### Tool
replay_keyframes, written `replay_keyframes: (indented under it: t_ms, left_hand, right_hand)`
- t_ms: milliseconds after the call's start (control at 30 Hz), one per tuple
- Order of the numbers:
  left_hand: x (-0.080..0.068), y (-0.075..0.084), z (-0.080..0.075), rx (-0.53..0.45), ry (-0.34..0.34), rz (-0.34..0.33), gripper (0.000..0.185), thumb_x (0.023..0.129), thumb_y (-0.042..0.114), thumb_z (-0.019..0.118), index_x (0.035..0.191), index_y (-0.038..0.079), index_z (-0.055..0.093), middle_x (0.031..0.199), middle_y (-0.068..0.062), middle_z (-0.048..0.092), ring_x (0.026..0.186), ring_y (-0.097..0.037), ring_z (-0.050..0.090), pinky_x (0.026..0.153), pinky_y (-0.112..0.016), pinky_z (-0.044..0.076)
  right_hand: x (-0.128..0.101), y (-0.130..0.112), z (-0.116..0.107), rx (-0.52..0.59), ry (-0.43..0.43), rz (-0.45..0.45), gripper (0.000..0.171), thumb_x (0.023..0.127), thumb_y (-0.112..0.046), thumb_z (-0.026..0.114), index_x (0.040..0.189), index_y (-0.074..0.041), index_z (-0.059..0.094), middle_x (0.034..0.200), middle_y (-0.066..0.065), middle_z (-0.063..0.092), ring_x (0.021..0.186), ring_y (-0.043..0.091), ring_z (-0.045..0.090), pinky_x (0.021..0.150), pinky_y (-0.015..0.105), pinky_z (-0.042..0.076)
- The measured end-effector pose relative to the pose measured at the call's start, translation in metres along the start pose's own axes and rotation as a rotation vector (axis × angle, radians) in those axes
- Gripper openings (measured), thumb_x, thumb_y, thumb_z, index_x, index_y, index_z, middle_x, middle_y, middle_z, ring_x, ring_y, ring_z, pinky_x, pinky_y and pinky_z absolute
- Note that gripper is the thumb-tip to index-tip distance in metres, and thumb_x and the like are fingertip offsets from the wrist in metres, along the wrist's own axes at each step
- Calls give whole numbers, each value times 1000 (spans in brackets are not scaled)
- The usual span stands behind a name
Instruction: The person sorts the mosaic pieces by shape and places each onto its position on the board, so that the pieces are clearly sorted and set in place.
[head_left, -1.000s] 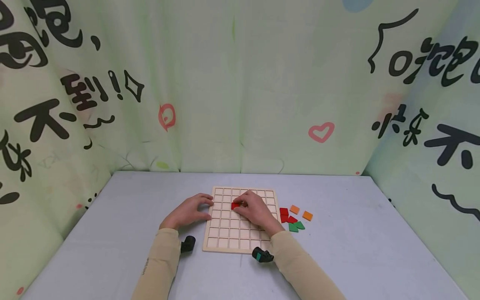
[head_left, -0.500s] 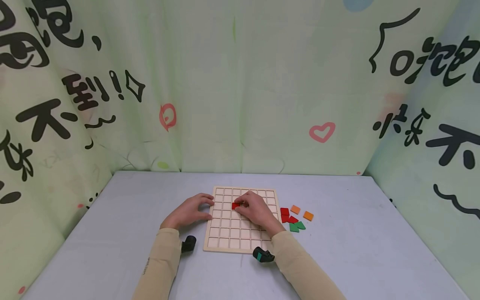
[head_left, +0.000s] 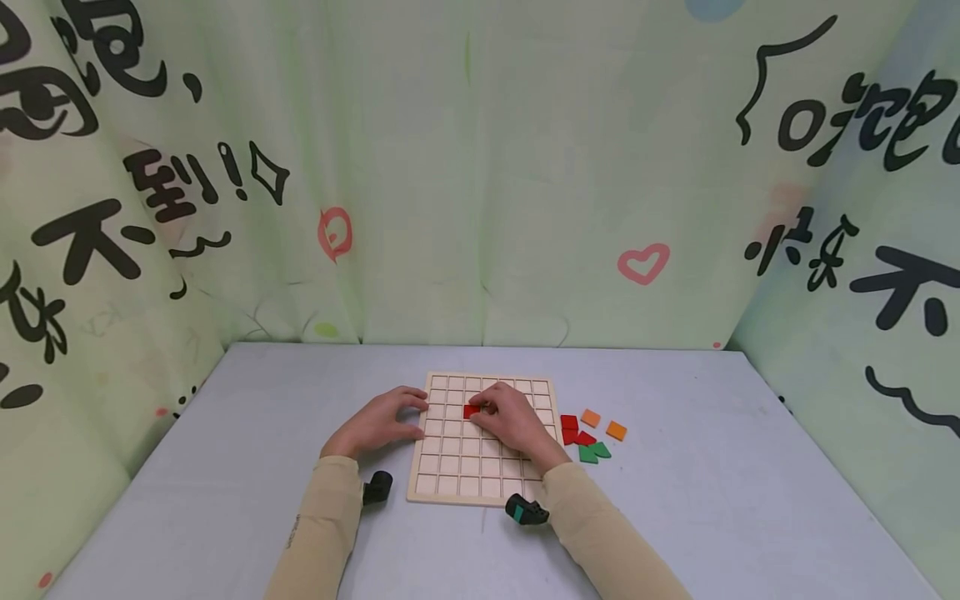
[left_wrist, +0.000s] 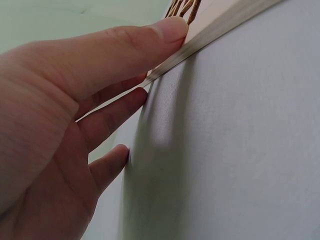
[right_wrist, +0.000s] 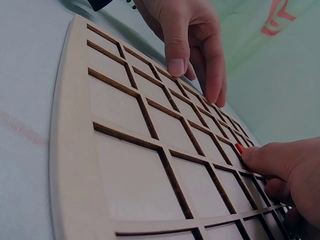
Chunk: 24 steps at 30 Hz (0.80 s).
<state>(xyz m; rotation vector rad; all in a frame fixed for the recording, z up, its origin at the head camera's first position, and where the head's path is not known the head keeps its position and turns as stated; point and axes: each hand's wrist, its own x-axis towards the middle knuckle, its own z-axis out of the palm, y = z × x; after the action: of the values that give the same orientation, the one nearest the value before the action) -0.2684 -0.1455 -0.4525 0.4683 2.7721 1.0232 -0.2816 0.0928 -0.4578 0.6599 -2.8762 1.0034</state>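
Overhead, right hand (head_left: 512, 423) pressing red tile (head_left: 471, 411), wooden grid board (head_left: 465, 475), curtain lettering "不" (head_left: 90, 237).

Both hands (head_left: 442, 423) low, fingers (left_wrist: 125, 47) extended

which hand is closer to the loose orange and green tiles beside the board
Right. The right hand rests on the board at a red tile, nearer the loose tiles; the left hand holds the board's far edge.
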Motion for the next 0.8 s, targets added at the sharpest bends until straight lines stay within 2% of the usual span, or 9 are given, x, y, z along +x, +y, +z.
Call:
replay_keyframes:
  t_ms: [233, 600, 800]
  left_hand:
    - [-1, 0, 0, -3, 1, -1, 42, 75, 21, 76, 113, 9, 64, 133, 1, 49, 129, -22, 40, 107, -41, 36]
    - [1, -1, 1, 1, -9, -15, 42, 76, 22, 75, 114, 9, 64, 134, 1, 48, 129, -21, 40, 107, -40, 36]
    - [0, 0, 0, 0, -8, -18, 42, 75, 22, 76, 114, 10, 64, 133, 2, 49, 129, -21, 40, 108, -40, 36]
  right_hand:
    - [0, 1, 0, 6, 1, 7, 25, 83, -21, 67, 107, -13, 68, 99, 0, 59, 78, 12, 48, 69, 25, 44]
    - [-1, 2, -2, 76, 14, 36, 27, 85, -22, 66, 110, -13, 66, 101, -1, 61, 84, 12, 54, 75, 27, 49]
    - [-3, 2, -5, 134, 24, 94, 30, 85, -24, 66, 114, -15, 64, 103, -3, 61, 87, 11, 55, 78, 27, 49]
